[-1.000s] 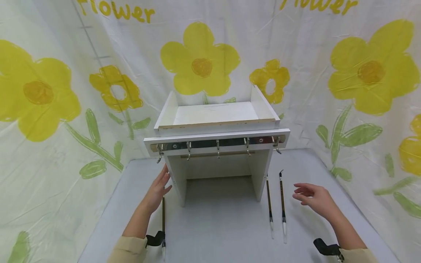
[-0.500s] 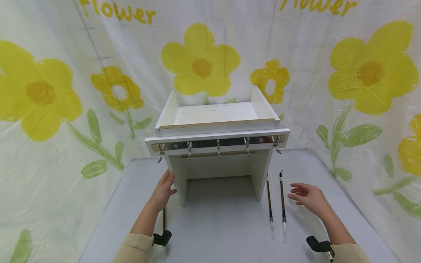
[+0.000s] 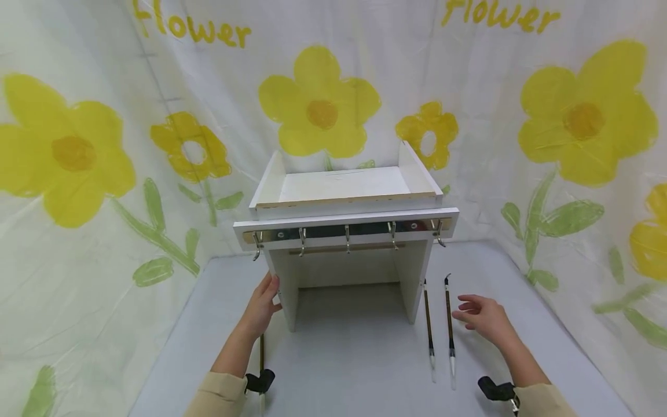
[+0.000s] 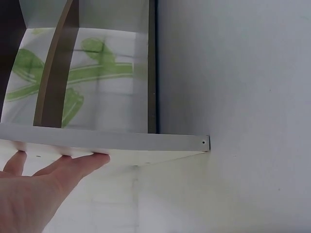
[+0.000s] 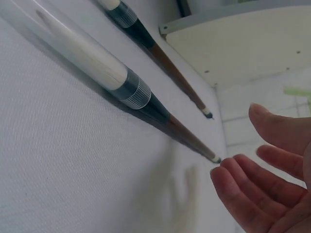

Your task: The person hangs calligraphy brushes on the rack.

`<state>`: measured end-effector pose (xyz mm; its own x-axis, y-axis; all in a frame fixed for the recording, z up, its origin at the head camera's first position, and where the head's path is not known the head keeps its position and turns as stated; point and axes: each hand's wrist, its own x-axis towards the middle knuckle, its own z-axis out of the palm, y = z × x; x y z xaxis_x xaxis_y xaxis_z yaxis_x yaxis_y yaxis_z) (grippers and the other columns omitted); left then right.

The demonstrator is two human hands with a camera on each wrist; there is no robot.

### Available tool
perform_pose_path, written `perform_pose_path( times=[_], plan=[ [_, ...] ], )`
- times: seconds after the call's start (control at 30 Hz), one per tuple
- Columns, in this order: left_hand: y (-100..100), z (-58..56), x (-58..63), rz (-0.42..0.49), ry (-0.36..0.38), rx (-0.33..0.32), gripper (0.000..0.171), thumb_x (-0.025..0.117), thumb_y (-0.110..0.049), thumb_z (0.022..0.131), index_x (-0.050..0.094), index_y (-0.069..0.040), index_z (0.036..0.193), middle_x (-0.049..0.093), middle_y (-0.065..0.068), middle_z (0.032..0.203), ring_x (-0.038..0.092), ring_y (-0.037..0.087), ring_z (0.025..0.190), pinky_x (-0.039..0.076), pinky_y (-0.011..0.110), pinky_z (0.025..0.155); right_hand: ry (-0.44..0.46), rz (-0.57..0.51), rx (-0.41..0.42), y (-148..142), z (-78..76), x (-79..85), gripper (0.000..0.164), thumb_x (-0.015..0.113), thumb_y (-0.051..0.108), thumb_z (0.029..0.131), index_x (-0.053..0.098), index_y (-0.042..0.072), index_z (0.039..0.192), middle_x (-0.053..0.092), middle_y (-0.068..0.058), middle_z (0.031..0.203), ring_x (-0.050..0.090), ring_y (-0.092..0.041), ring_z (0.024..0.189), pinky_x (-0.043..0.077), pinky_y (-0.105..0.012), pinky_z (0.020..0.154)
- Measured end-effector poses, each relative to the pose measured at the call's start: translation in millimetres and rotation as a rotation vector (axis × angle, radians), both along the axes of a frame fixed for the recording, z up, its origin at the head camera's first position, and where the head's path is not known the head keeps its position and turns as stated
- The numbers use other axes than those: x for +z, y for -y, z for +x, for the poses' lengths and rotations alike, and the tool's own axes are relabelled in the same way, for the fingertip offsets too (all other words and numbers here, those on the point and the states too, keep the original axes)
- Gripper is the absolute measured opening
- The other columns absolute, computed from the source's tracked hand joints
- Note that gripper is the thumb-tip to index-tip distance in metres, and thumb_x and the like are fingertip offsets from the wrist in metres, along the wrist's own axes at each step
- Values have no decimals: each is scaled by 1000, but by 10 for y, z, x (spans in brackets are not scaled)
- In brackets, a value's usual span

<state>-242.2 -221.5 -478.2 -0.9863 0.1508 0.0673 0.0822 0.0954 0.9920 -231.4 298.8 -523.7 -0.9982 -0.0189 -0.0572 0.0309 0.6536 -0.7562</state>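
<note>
Right hand (image 3: pixel 484 317) has moved nearer the lower-right calligraphy brush (image 3: pixel 449 313), fingers loosely curled; left hand (image 3: pixel 261 305), fingers slightly spread, touches the shelf (image 3: pixel 285 289). Work seems barely begun: hooks (image 3: pixel 347 240) bare.

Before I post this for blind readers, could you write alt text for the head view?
A left hand touches a white shelf unit with five metal hooks; the right hand hovers beside two brushes on a pale table. A backdrop with yellow flowers hangs behind.
</note>
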Motion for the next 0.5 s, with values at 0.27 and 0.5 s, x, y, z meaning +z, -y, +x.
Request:
perform_pose_path(
  times=[0.27, 0.5],
  plan=[
    [7, -11, -45, -26, 11, 19, 62, 30, -47, 110, 13, -22, 164, 16, 15, 168, 17, 44, 153, 29, 75, 109, 36, 40, -14, 59, -75, -66, 63, 77, 22, 90, 52, -10, 137, 64, -34, 121, 73, -28, 84, 61, -36, 68],
    [12, -13, -50, -53, 0, 25, 61, 30, -49, 110, 14, -25, 164, 17, 13, 168, 20, 43, 152, 32, 74, 108, 78, 73, -23, 75, -121, -142, 62, 77, 21, 89, 52, -10, 136, 63, -34, 119, 70, -19, 73, 60, -35, 66]
  ],
)
